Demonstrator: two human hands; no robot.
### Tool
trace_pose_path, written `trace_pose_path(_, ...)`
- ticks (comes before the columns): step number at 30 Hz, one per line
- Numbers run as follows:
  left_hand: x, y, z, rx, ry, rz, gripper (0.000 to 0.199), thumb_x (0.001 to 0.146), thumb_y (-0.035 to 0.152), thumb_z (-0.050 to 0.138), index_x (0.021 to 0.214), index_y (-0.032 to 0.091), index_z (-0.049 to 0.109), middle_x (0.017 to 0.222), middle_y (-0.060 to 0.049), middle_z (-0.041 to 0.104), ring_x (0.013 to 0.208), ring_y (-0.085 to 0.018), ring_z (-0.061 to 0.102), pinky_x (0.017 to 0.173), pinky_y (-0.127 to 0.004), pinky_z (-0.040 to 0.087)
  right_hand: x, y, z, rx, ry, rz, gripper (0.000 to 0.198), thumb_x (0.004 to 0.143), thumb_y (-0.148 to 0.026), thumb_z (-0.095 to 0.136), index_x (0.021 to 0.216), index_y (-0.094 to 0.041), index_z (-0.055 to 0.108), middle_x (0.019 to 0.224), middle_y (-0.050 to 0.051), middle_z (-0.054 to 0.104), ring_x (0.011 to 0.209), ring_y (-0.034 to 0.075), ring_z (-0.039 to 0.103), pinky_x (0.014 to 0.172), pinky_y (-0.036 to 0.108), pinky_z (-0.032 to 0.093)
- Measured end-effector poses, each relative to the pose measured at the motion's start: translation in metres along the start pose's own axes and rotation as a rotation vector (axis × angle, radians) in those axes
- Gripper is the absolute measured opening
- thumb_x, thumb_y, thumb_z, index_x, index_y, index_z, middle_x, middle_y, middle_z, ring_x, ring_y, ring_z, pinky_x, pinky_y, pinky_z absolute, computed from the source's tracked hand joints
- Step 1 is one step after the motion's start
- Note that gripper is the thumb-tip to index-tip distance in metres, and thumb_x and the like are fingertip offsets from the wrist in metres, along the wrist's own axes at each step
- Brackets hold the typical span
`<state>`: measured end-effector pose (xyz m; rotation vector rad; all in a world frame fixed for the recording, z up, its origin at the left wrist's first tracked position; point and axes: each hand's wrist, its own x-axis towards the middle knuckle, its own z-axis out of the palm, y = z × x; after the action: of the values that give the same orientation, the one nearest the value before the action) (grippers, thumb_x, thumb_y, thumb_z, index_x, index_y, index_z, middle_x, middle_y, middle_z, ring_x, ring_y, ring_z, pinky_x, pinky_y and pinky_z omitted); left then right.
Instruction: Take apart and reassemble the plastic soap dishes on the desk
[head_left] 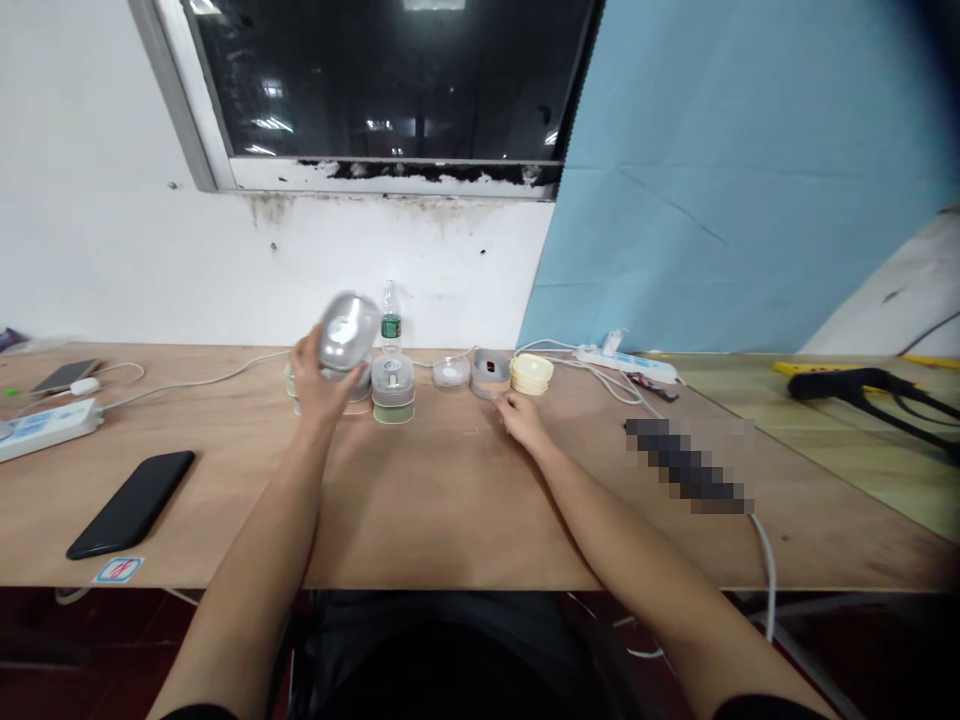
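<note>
My left hand [319, 385] is raised at the left, its fingers closed on a clear rounded plastic cover [349, 330] that is tilted and slightly blurred. Behind that hand, partly hidden, stand more tubs with clear tops. Just right of them sits a green-based container [394, 405] under a clear lid. My right hand [519, 418] has its fingers bent together at the front edge of a grey round container [487, 385] with a small dark red thing inside. A clear shallow dish [451, 372] lies to its left, and a stack of pale yellow lids [531, 373] to its right.
A plastic bottle [391, 318] stands by the wall behind the containers. Power strips lie at the left [49, 430] and back right [628, 363], with white cables. A black phone [133, 503] rests near the front left edge. A pixelated dark object [688, 466] lies at right.
</note>
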<state>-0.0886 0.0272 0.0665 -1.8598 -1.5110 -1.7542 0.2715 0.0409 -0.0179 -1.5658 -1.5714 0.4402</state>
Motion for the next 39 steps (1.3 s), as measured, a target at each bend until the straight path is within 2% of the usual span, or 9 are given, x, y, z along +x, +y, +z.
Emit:
trace_pose_path(3, 0.007, -0.038, -0.012, 0.114, 0.174, -0.14, 0.092, 0.07, 0.041, 0.075, 0.144, 0.016, 0.027, 0.135, -0.016, 0.038, 0.129, -0.029, 0.037, 0.107, -0.04, 0.036, 0.0, -0.001, 0.004, -0.039, 0.032, -0.021, 0.044, 0.082, -0.057, 0.046, 0.058, -0.021, 0.047, 0.049, -0.001, 0.055, 0.051, 0.015, 0.05, 0.053, 0.025, 0.035)
trace_pose_path(7, 0.002, -0.061, -0.017, 0.267, 0.187, -0.333, 0.093, 0.069, 0.044, 0.076, 0.143, 0.014, 0.029, 0.134, -0.017, 0.044, 0.127, -0.03, 0.04, 0.106, -0.041, 0.035, 0.0, -0.002, 0.005, -0.071, 0.028, -0.061, 0.04, 0.082, -0.053, 0.049, 0.059, -0.02, 0.048, 0.052, 0.0, 0.056, 0.055, 0.016, 0.051, 0.055, 0.025, 0.034)
trace_pose_path(11, -0.002, -0.058, -0.013, 0.365, 0.093, -0.472, 0.091, 0.073, 0.053, 0.071, 0.143, 0.015, 0.029, 0.134, -0.018, 0.048, 0.123, -0.034, 0.045, 0.103, -0.051, 0.034, -0.001, -0.001, 0.004, -0.061, 0.016, -0.06, 0.037, 0.081, -0.051, 0.049, 0.061, -0.02, 0.049, 0.052, -0.001, 0.056, 0.055, 0.016, 0.05, 0.054, 0.025, 0.032)
trace_pose_path(16, -0.002, -0.051, -0.01, 0.401, 0.036, -0.458, 0.094, 0.075, 0.064, 0.063, 0.146, 0.015, 0.025, 0.135, -0.02, 0.048, 0.123, -0.038, 0.044, 0.102, -0.06, 0.028, 0.0, -0.002, 0.004, -0.046, 0.02, -0.053, 0.035, 0.08, -0.051, 0.05, 0.063, -0.02, 0.053, 0.054, 0.0, 0.057, 0.056, 0.016, 0.051, 0.056, 0.026, 0.034)
trace_pose_path(22, -0.005, -0.048, -0.01, 0.405, -0.009, -0.448, 0.093, 0.083, 0.063, 0.052, 0.149, 0.01, 0.013, 0.144, -0.023, 0.039, 0.13, -0.038, 0.038, 0.105, -0.059, 0.024, 0.013, 0.012, -0.004, -0.039, 0.223, -0.019, 0.031, 0.078, -0.048, 0.053, 0.085, -0.019, 0.062, 0.067, 0.002, 0.061, 0.063, 0.018, 0.055, 0.06, 0.027, 0.039)
trace_pose_path(27, -0.009, -0.029, -0.006, 0.458, 0.041, -0.235, 0.095, 0.084, 0.062, 0.051, 0.149, 0.004, 0.012, 0.155, -0.025, 0.013, 0.143, -0.04, 0.006, 0.111, -0.059, 0.009, 0.024, 0.026, -0.02, -0.12, 0.332, 0.094, 0.038, 0.079, -0.039, 0.052, 0.109, -0.018, 0.06, 0.074, 0.005, 0.064, 0.072, 0.022, 0.06, 0.069, 0.032, 0.044)
trace_pose_path(31, -0.026, 0.008, 0.013, 0.321, -0.055, 0.067, 0.082, 0.084, 0.051, 0.054, 0.148, 0.01, 0.023, 0.155, -0.02, 0.019, 0.144, -0.036, 0.007, 0.113, -0.054, 0.008, 0.033, 0.033, -0.025, -0.162, 0.303, 0.102, 0.051, 0.08, -0.029, 0.048, 0.128, -0.013, 0.05, 0.104, 0.014, 0.067, 0.093, 0.027, 0.061, 0.086, 0.038, 0.045)
trace_pose_path(37, -0.083, 0.068, 0.052, 0.113, -0.655, 0.704, 0.042, 0.089, 0.041, 0.049, 0.125, 0.023, 0.057, 0.143, -0.011, 0.045, 0.136, -0.031, 0.031, 0.109, -0.049, 0.021, 0.038, 0.039, -0.021, -0.246, 0.212, 0.127, 0.053, 0.08, -0.028, 0.05, 0.13, -0.011, 0.048, 0.123, 0.019, 0.06, 0.112, 0.03, 0.056, 0.096, 0.04, 0.042)
trace_pose_path(39, -0.095, 0.076, 0.061, 0.066, -0.813, 0.82, 0.036, 0.089, 0.042, 0.048, 0.115, 0.023, 0.064, 0.137, -0.011, 0.05, 0.131, -0.03, 0.038, 0.105, -0.046, 0.028, 0.037, 0.039, -0.022, -0.282, 0.199, 0.165, 0.049, 0.081, -0.03, 0.05, 0.127, -0.013, 0.051, 0.118, 0.017, 0.062, 0.11, 0.03, 0.057, 0.094, 0.04, 0.043)
